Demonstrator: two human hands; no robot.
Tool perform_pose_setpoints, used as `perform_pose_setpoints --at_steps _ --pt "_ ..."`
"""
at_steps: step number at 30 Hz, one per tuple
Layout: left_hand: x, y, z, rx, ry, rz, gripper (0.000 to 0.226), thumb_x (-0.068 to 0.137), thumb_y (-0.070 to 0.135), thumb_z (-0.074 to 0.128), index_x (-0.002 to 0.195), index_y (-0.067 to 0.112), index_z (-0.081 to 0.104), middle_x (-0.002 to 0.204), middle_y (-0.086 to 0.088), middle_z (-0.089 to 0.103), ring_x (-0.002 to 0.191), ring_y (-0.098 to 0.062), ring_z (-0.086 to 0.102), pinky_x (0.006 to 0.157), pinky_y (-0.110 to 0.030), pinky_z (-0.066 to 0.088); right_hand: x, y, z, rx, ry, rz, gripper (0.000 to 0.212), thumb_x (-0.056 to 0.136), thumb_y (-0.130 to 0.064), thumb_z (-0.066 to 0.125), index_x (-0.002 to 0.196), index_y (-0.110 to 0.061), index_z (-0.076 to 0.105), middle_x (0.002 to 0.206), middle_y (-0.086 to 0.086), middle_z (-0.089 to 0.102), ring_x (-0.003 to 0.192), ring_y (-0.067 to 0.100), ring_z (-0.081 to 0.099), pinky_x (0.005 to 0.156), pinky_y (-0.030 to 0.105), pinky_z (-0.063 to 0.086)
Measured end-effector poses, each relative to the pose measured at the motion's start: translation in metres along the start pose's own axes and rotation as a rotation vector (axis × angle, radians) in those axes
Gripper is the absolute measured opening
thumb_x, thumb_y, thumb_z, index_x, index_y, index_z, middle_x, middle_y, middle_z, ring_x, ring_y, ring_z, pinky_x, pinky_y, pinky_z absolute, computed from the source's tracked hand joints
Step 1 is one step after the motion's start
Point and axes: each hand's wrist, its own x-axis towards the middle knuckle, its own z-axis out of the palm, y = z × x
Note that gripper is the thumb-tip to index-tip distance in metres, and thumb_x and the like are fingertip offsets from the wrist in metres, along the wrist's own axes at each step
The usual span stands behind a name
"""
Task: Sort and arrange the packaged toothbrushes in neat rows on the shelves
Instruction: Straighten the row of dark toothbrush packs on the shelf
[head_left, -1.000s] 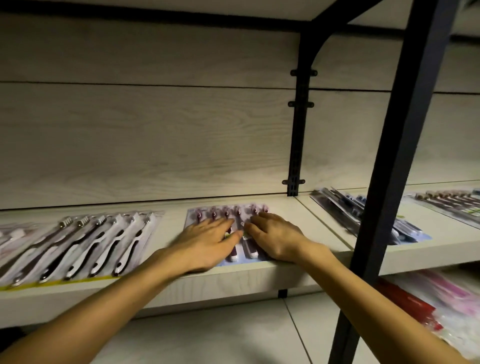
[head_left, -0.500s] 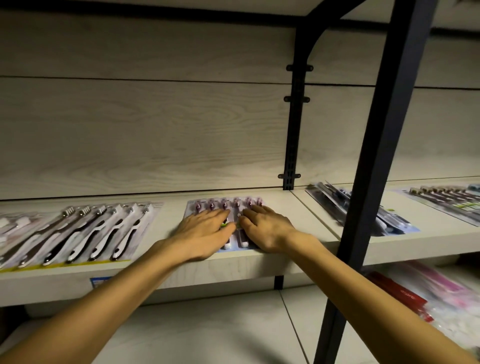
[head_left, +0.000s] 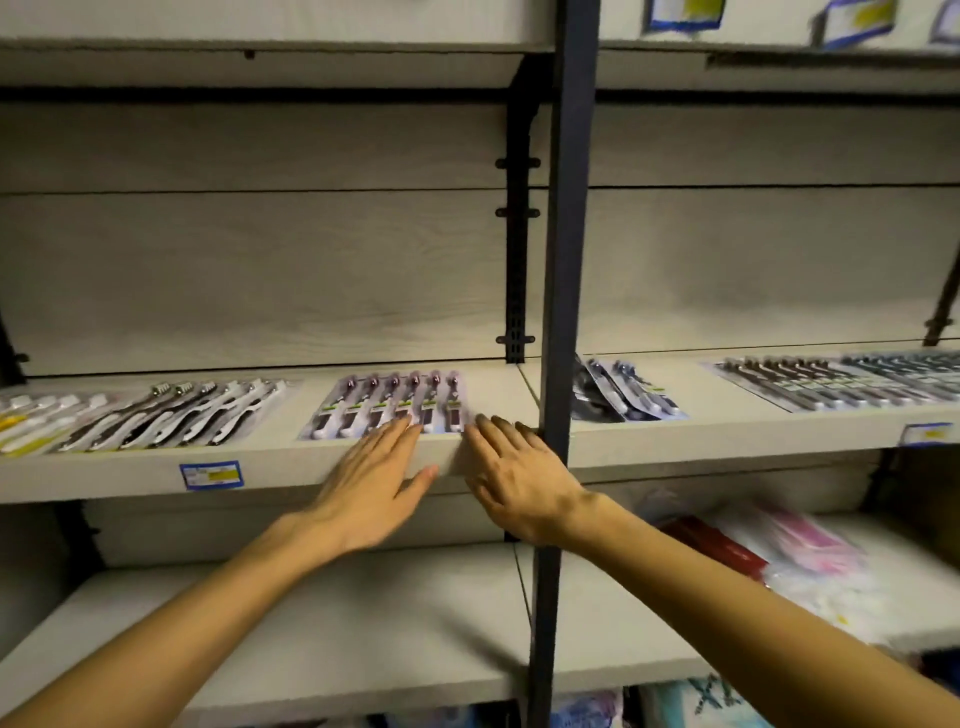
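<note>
A row of purple-headed packaged toothbrushes (head_left: 395, 402) lies flat on the middle shelf (head_left: 291, 460), near its front edge. My left hand (head_left: 371, 486) hovers in front of the shelf edge with straight fingers, fingertips at the packs' near end. My right hand (head_left: 511, 475) is beside it, fingers straight, tips at the shelf's front lip just right of the row. Neither hand holds anything. To the left lies a row of white-and-dark toothbrush packs (head_left: 171, 418). Right of the post are dark packs (head_left: 621, 397) and a long row of packs (head_left: 841, 379).
A dark metal post (head_left: 563, 312) stands upright just right of my right hand. A blue-and-yellow price tag (head_left: 211, 475) is on the shelf lip. The lower shelf (head_left: 363, 623) carries red and pink packages (head_left: 779, 551) at right. Another shelf runs above.
Both hands have drawn back off the purple toothbrush packs toward the shelf's front edge. The view has pulled back and up, showing the upper and lower shelves.
</note>
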Motion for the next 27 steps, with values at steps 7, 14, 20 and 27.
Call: perform_pose_setpoints --at_steps 7,14,20,27 --pt "-0.047 0.123 0.015 -0.147 0.027 0.188 0.051 0.103 0.044 0.042 0.151 0.027 0.038 0.157 0.010 0.035 0.140 -0.011 0.041 0.114 -0.024 0.032 -0.126 0.058 -0.008 0.163 -0.074 -0.072 0.050 0.099 -0.034 0.048 0.148 -0.023 0.043 0.154 -0.001 0.039 0.134 0.021 0.046 0.105 0.038 0.046" --pt "0.010 0.240 0.004 -0.086 0.113 0.421 0.036 0.096 0.042 0.047 0.129 0.030 0.057 0.129 0.016 0.057 0.112 -0.009 0.058 0.091 -0.030 0.051 -0.167 0.152 -0.033 0.158 0.217 0.109 0.029 0.092 -0.024 0.052 0.116 -0.027 0.069 0.114 -0.009 0.069 0.102 0.019 0.066 0.080 0.033 0.053" --pt "0.129 0.271 0.000 0.018 0.132 0.283 0.032 0.095 0.040 0.050 0.123 0.029 0.061 0.130 0.010 0.057 0.116 -0.016 0.056 0.088 -0.031 0.046 -0.145 0.220 -0.040 0.210 0.397 0.214 0.023 0.094 -0.022 0.054 0.110 -0.024 0.071 0.111 -0.006 0.070 0.101 0.020 0.066 0.079 0.035 0.052" --pt "0.251 0.254 0.012 0.090 -0.048 0.047 0.039 0.097 0.041 0.052 0.132 0.024 0.057 0.139 0.001 0.055 0.127 -0.023 0.051 0.090 -0.034 0.042 -0.080 0.316 -0.059 0.259 0.354 0.299 0.043 0.093 -0.023 0.054 0.136 -0.019 0.055 0.134 0.000 0.061 0.123 0.022 0.054 0.092 0.034 0.047"
